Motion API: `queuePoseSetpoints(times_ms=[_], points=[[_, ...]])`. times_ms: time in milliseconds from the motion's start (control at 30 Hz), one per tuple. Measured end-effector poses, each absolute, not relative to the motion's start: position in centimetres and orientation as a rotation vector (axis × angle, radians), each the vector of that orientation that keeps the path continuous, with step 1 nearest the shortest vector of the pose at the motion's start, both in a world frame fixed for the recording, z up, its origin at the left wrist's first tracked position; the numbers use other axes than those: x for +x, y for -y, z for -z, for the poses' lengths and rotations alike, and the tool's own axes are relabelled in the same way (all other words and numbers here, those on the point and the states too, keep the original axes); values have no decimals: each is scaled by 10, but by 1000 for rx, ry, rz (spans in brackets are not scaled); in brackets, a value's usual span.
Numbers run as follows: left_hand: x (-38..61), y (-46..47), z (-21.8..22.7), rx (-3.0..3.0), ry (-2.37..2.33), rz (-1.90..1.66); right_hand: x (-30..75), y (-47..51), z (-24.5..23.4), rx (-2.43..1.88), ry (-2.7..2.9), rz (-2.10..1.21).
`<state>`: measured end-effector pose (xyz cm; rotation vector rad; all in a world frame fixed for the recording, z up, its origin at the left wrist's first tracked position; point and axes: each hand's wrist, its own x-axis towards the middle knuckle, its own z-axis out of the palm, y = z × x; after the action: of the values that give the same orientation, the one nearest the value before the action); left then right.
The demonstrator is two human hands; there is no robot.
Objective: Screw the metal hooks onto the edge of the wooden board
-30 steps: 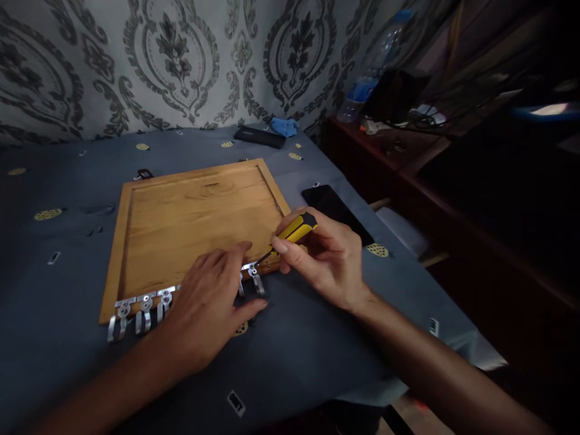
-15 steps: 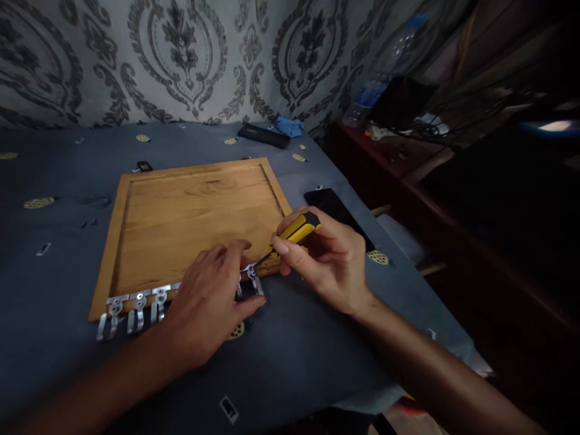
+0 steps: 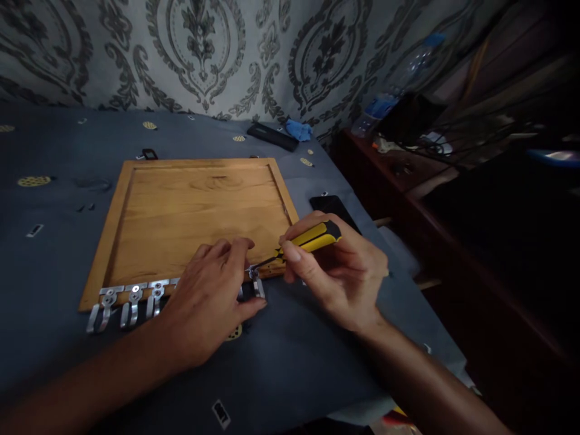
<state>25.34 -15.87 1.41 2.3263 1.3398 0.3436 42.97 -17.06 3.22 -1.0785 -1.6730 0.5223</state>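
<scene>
Screwdriver (image 3: 316, 237) slants down-left through the right grip (image 3: 347, 275).

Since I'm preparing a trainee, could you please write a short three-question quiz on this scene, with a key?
1. Which hand holds the screwdriver?
2. True or false: the hooks line the near edge of the board.
3. Which is nearest the blue cloth?
A) the phone
B) the long black object
C) the bottle

Key:
1. The right hand.
2. True.
3. B.
</scene>
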Motion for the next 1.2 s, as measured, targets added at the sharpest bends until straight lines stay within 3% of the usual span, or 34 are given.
queuePoseSetpoints(times_ms=[600, 1200], points=[[253, 158, -13, 2378, -1286, -373, 428, 168, -32, -1116, 1673, -633], [252, 158, -9, 2384, -1268, -440, 437, 153, -50, -993, 1739, -1104]])
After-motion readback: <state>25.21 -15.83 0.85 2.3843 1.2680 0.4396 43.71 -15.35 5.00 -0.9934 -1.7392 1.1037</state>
